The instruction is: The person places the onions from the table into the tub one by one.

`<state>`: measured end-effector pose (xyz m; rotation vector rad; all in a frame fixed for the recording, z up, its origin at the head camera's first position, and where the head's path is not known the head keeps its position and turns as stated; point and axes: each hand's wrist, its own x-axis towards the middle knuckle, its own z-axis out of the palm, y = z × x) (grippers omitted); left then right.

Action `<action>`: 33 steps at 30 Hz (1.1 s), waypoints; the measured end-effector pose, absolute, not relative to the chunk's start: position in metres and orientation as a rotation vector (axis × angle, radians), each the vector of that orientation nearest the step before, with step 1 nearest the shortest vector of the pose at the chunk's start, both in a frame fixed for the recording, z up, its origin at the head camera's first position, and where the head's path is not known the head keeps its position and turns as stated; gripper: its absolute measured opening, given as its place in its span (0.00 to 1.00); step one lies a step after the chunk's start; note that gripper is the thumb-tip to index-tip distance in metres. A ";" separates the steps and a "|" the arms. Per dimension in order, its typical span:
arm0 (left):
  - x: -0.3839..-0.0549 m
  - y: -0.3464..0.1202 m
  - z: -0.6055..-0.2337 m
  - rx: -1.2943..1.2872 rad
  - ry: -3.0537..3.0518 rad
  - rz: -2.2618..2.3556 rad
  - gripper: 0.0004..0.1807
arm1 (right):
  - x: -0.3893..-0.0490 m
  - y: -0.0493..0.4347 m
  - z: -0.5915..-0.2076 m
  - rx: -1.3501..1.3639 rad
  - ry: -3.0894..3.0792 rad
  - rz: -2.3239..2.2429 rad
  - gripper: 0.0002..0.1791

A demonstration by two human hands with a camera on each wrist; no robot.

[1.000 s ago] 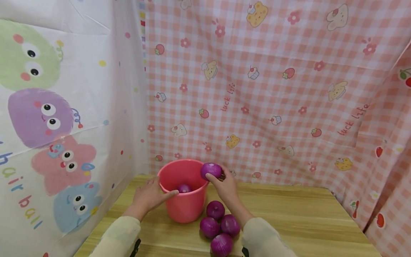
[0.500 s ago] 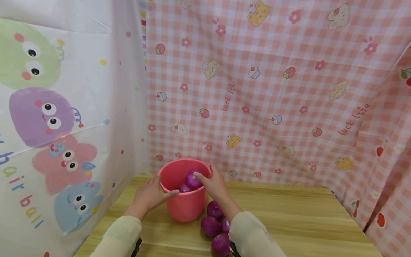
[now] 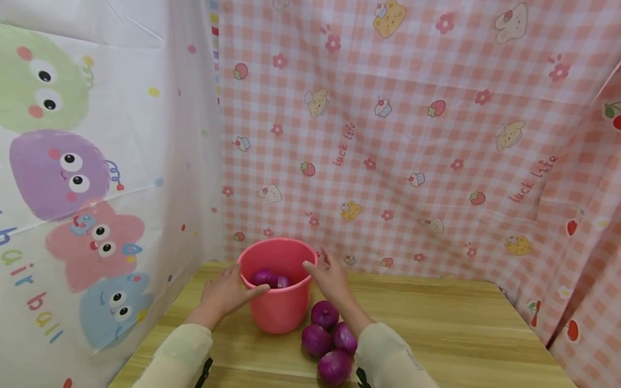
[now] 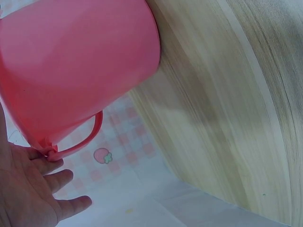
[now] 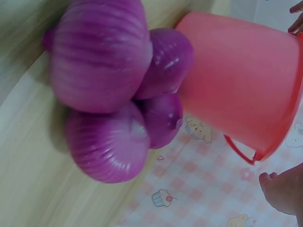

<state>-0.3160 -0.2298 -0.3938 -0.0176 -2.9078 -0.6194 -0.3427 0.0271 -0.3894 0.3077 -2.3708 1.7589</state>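
Note:
A pink bucket (image 3: 280, 312) stands upright on the table, with two purple onions (image 3: 264, 278) showing inside it. My left hand (image 3: 224, 293) rests against its left side, the thumb lying across the front rim. In the left wrist view, the straight fingers (image 4: 71, 207) spread beside the joint of the bucket's handle (image 4: 85, 142). My right hand (image 3: 332, 277) holds nothing; it hovers at the right rim, fingers parted. Below it, several more onions (image 3: 335, 367) sit clustered on the table, filling much of the right wrist view, where the largest onion (image 5: 102, 56) is closest.
The wood-grain table (image 3: 436, 323) extends to the right of the onions. A pink checked cloth (image 3: 412, 134) hangs behind it, and a white cartoon-printed sheet (image 3: 189, 134) closes off the left side.
My right hand has carried an onion from beside the right rim into the bucket, let it go, and drawn back to the right rim. The left hand has stayed at the bucket.

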 end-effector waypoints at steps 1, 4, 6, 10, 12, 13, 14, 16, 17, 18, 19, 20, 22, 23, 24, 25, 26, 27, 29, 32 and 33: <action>-0.316 -0.230 -0.394 -0.016 -2.908 -0.619 0.66 | -0.343 0.029 -0.390 0.319 -2.363 1.753 0.43; -0.315 -0.230 -0.393 -0.011 -2.911 -0.622 0.66 | -0.344 0.037 -0.395 0.335 -2.353 1.750 0.41; -0.314 -0.230 -0.392 -0.008 -2.912 -0.626 0.66 | -0.344 0.043 -0.399 0.326 -2.359 1.737 0.40; -0.313 -0.229 -0.391 -0.016 -2.914 -0.628 0.66 | -0.344 0.053 -0.408 0.310 -2.393 1.675 0.40; -0.313 -0.229 -0.392 -0.015 -2.918 -0.620 0.66 | -0.344 0.058 -0.412 0.303 -2.411 1.650 0.40; -0.313 -0.229 -0.392 -0.014 -2.919 -0.618 0.67 | -0.343 0.060 -0.415 0.300 -2.419 1.639 0.41; -0.314 -0.229 -0.392 -0.014 -2.919 -0.614 0.67 | -0.343 0.063 -0.417 0.293 -2.426 1.632 0.41; -0.315 -0.230 -0.393 -0.009 -2.922 -0.605 0.67 | -0.341 0.067 -0.421 0.285 -2.424 1.638 0.42; -0.315 -0.230 -0.393 -0.004 -2.923 -0.603 0.67 | -0.341 0.069 -0.423 0.288 -2.415 1.643 0.41; -0.315 -0.230 -0.394 -0.005 -2.921 -0.602 0.67 | -0.341 0.070 -0.425 0.295 -2.409 1.642 0.41; -0.316 -0.230 -0.394 -0.007 -2.919 -0.601 0.67 | -0.341 0.072 -0.427 0.306 -2.398 1.643 0.40; -0.316 -0.230 -0.394 -0.009 -2.917 -0.599 0.67 | -0.340 0.073 -0.428 0.315 -2.392 1.642 0.39; -0.316 -0.230 -0.394 -0.013 -2.912 -0.599 0.67 | -0.340 0.076 -0.432 0.340 -2.378 1.648 0.38; -0.316 -0.230 -0.394 -0.013 -2.912 -0.602 0.67 | -0.340 0.077 -0.434 0.348 -2.376 1.653 0.38; -0.316 -0.230 -0.394 -0.015 -2.912 -0.604 0.66 | -0.340 0.079 -0.437 0.353 -2.380 1.657 0.38; -0.316 -0.230 -0.394 -0.015 -2.912 -0.607 0.66 | -0.339 0.081 -0.439 0.361 -2.379 1.667 0.38; -0.315 -0.230 -0.393 -0.015 -2.912 -0.611 0.66 | -0.338 0.084 -0.441 0.365 -2.386 1.672 0.38; -0.315 -0.230 -0.393 -0.014 -2.914 -0.614 0.66 | -0.337 0.086 -0.443 0.366 -2.391 1.678 0.38; -0.315 -0.230 -0.393 -0.010 -2.917 -0.620 0.66 | -0.335 0.090 -0.446 0.369 -2.416 1.668 0.38; -0.315 -0.229 -0.393 -0.004 -2.918 -0.624 0.66 | -0.333 0.097 -0.451 0.390 -2.450 1.637 0.37; -0.315 -0.229 -0.393 -0.003 -2.918 -0.624 0.66 | -0.332 0.099 -0.453 0.401 -2.458 1.629 0.37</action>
